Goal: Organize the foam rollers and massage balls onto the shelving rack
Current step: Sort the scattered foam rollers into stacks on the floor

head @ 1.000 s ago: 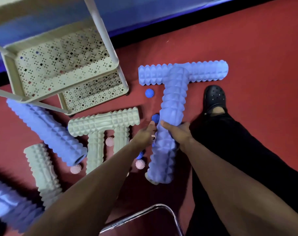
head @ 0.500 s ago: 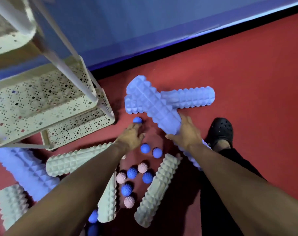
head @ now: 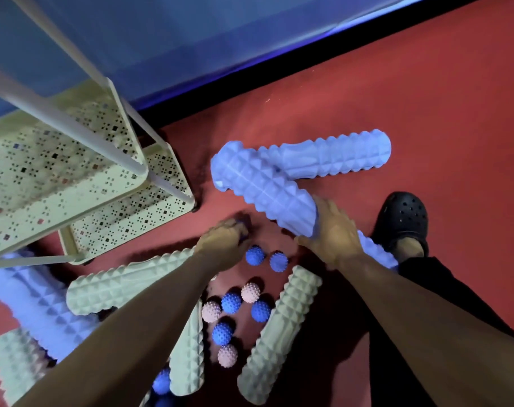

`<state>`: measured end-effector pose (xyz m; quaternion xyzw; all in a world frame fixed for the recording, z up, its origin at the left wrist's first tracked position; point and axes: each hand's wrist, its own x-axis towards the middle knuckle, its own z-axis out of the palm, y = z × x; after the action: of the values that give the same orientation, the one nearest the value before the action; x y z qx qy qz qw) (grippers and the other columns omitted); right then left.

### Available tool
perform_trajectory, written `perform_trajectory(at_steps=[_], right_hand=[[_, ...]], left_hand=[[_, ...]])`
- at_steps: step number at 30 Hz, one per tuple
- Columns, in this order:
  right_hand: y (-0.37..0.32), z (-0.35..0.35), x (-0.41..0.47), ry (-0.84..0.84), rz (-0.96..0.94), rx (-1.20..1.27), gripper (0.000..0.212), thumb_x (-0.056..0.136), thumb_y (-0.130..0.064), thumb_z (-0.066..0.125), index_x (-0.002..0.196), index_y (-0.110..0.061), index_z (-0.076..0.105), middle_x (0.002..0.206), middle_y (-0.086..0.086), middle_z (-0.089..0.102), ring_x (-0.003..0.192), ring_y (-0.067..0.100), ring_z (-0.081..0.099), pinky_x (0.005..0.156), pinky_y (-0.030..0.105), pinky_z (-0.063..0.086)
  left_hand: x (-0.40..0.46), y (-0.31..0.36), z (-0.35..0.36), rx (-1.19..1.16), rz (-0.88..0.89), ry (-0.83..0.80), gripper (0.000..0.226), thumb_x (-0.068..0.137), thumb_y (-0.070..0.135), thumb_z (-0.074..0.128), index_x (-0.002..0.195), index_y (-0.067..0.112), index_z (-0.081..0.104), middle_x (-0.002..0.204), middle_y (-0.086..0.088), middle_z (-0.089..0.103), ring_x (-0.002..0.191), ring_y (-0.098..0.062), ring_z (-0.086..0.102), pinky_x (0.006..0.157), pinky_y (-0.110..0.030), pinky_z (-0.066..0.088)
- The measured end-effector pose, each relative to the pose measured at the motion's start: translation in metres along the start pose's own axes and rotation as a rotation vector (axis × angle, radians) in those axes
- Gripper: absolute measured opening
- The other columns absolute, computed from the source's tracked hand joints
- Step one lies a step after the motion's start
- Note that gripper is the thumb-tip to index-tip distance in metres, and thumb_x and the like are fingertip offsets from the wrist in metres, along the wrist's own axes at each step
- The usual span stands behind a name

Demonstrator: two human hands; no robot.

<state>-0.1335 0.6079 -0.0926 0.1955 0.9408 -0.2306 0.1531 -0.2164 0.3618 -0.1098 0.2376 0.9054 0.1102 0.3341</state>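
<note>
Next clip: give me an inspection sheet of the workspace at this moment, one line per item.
Surface: red floor, blue wall behind.
Job's things: cream shelving rack, its visible shelves bare; blue foam roller lifted over a second blue roller; cream rollers and blue and pink spiky balls on the floor.
Clutter: nothing seen.
Grippers: right hand grips the lifted roller; left hand curls round a small blue ball, mostly hidden.
Cables: nothing seen.
Surroundings: black clog, dark trouser leg.
</note>
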Motion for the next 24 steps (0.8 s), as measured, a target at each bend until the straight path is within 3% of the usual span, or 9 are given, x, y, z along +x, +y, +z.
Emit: perform_trajectory(at_steps=[5, 9, 12, 14, 18, 21, 24], right_hand=[[-0.011, 0.000, 0.012, 0.081, -0.311, -0.309, 0.104, 0.055, -0.033, 0.089, 0.147, -0.020, 0.043, 0.137, -0.001, 0.054, 0.116, 0.031, 0.055, 0.097, 0.046, 0.041], [-0.005, -0.006, 0.039, 0.056, -0.375, -0.300, 0.102, 0.048, -0.020, 0.093, 0.141, -0.011, 0.054, 0.135, 0.006, 0.059, 0.121, 0.035, 0.055, 0.102, 0.048, 0.037], [0.007, -0.002, 0.058, 0.061, -0.376, -0.303, 0.088, 0.053, -0.012, 0.091, 0.135, -0.010, 0.059, 0.133, 0.007, 0.062, 0.119, 0.036, 0.057, 0.103, 0.047, 0.040], [0.018, 0.002, 0.067, 0.106, -0.347, -0.274, 0.076, 0.057, -0.012, 0.090, 0.128, -0.011, 0.063, 0.130, 0.009, 0.063, 0.117, 0.037, 0.059, 0.101, 0.046, 0.045], [0.031, -0.007, 0.072, 0.220, -0.180, -0.112, 0.071, 0.071, -0.050, 0.082, 0.132, -0.024, 0.057, 0.147, 0.007, 0.044, 0.135, 0.031, 0.039, 0.107, 0.045, 0.029], [0.038, -0.029, 0.086, 0.424, 0.185, 0.037, 0.075, 0.085, -0.068, 0.059, 0.146, -0.030, 0.040, 0.162, 0.004, 0.022, 0.148, 0.028, 0.018, 0.116, 0.051, 0.016], [0.055, -0.049, 0.115, 0.315, 0.543, 0.256, 0.091, 0.082, -0.081, 0.046, 0.156, -0.039, 0.013, 0.167, -0.004, -0.001, 0.153, 0.032, 0.000, 0.116, 0.065, 0.011]], left_hand=[[-0.021, -0.002, 0.001, 0.030, 0.039, 0.089, 0.026, 0.094, 0.048, 0.054, 0.101, 0.025, 0.064, 0.111, 0.003, 0.063, 0.109, -0.024, 0.058, 0.087, -0.034, 0.043], [-0.026, -0.005, -0.001, -0.038, 0.074, 0.257, 0.032, 0.095, 0.052, 0.050, 0.082, 0.025, 0.058, 0.090, 0.010, 0.061, 0.093, -0.019, 0.061, 0.070, -0.031, 0.044], [-0.019, -0.010, -0.007, -0.204, 0.000, 0.511, 0.022, 0.093, 0.049, 0.061, 0.093, 0.027, 0.061, 0.097, 0.005, 0.057, 0.094, -0.018, 0.054, 0.080, -0.031, 0.046], [-0.007, -0.013, -0.011, -0.336, -0.108, 0.578, 0.037, 0.089, 0.047, 0.069, 0.113, 0.020, 0.059, 0.111, -0.003, 0.051, 0.106, -0.021, 0.051, 0.093, -0.029, 0.041], [0.022, -0.014, -0.012, -0.665, -0.337, 0.434, 0.075, 0.084, 0.044, 0.076, 0.142, 0.013, 0.041, 0.140, -0.016, 0.034, 0.129, -0.031, 0.044, 0.114, -0.035, 0.034], [0.049, -0.007, -0.021, -0.856, -0.451, 0.420, 0.080, 0.088, 0.049, 0.069, 0.152, 0.021, 0.030, 0.153, -0.014, 0.026, 0.136, -0.027, 0.041, 0.117, -0.040, 0.033], [0.077, -0.003, -0.029, -1.003, -0.546, 0.404, 0.078, 0.089, 0.058, 0.060, 0.154, 0.027, 0.029, 0.155, -0.012, 0.032, 0.140, -0.029, 0.040, 0.118, -0.044, 0.031]])
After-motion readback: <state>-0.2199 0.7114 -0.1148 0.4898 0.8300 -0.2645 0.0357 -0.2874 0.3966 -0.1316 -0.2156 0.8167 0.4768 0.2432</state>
